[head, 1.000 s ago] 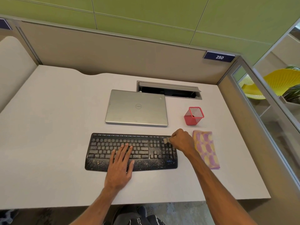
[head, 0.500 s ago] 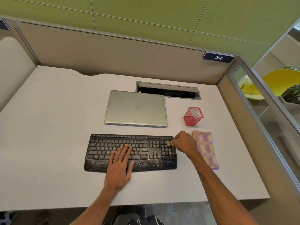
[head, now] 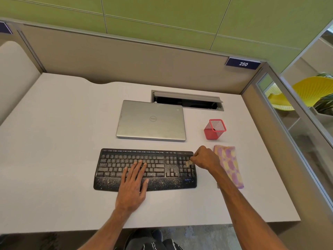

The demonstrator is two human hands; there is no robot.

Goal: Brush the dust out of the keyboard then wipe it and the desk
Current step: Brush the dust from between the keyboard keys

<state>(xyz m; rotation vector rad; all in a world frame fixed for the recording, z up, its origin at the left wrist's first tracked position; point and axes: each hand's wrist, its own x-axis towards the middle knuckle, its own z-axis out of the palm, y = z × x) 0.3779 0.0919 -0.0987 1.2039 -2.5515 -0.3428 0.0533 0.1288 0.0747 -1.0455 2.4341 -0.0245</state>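
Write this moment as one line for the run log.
stage: brushing | left hand: flat on keyboard | right hand: holds brush at keyboard's right end | cloth: on desk, right of keyboard

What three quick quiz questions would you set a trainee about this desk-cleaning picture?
1. True or false: the laptop is open.
2. Where on the keyboard is the right hand working its small brush? A) the left end B) the middle C) the right end, at the number pad
3. Fill in the blank: the patterned cloth lies on the desk to the ___ of the keyboard.

Key: 1. False, its lid is closed. 2. C. 3. Right.
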